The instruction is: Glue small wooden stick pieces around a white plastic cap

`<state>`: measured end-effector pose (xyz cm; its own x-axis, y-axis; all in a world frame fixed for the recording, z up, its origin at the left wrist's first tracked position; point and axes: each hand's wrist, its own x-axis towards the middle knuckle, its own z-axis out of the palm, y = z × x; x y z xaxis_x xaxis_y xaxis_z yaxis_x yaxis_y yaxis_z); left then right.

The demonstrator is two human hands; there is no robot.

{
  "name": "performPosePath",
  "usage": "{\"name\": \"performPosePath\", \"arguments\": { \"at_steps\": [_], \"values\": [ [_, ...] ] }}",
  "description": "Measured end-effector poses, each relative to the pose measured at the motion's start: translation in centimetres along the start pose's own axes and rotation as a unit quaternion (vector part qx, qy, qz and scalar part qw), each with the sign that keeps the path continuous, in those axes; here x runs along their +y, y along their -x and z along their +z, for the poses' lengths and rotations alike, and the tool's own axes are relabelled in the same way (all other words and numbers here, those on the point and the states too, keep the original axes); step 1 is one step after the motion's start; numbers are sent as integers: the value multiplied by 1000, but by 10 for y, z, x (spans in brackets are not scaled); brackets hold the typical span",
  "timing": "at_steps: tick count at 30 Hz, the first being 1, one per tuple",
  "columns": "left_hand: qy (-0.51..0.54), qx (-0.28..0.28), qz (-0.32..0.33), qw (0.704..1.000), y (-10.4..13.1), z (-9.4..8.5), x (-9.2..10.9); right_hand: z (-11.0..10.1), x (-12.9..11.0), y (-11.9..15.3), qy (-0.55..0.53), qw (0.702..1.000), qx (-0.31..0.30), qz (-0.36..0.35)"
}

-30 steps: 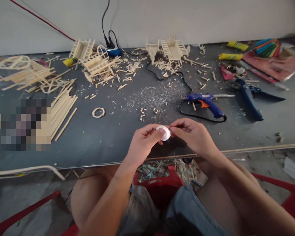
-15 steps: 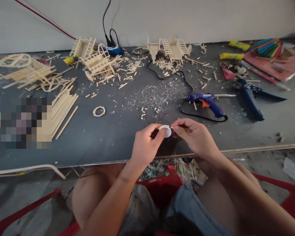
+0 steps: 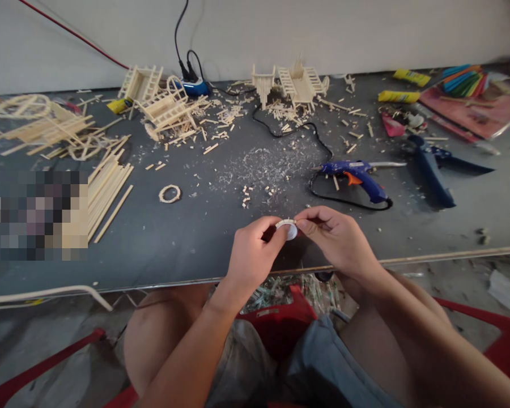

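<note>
My left hand (image 3: 253, 249) is closed around a small white round cap-like piece (image 3: 291, 232), with the thumb over its face. Short bits of wooden stick (image 3: 285, 221) line the upper rim of that piece. My right hand (image 3: 338, 235) is pinched at the rim's right side, its fingertips touching there. The tiny stick bit between those fingertips is mostly hidden now. Both hands are just above the table's front edge. Beyond them lie several small cut stick bits (image 3: 246, 196), and to the left is a ring of stick bits (image 3: 170, 194).
A blue glue gun (image 3: 359, 173) with a black cord lies to the right, beside dark blue cutters (image 3: 433, 173). Long wooden sticks (image 3: 110, 195) are at the left. Small stick-built models (image 3: 302, 85) and scraps line the back, near a blue power adapter (image 3: 195, 87).
My right hand has brought the small stick bit left against the rim of the white round piece. That piece is tilted slightly differently in my left hand.
</note>
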<state>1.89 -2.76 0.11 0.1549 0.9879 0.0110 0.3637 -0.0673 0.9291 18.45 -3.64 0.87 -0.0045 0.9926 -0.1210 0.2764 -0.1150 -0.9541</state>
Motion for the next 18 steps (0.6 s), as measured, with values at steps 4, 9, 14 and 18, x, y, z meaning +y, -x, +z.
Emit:
{"name": "performPosePath", "arguments": {
  "at_steps": [4,9,14,18],
  "values": [
    [-20,-4,10,1000,0,0,0,0,0,0,7,1000,0,0],
    [-32,-6,12,999,0,0,0,0,0,1,-2,1000,-1,4],
    [-28,-8,5,1000,1,0,0,1,-1,1,-19,1000,0,8],
    [6,5,-7,1000,1,1,1,1,0,1,-47,999,-4,12]
  ]
}}
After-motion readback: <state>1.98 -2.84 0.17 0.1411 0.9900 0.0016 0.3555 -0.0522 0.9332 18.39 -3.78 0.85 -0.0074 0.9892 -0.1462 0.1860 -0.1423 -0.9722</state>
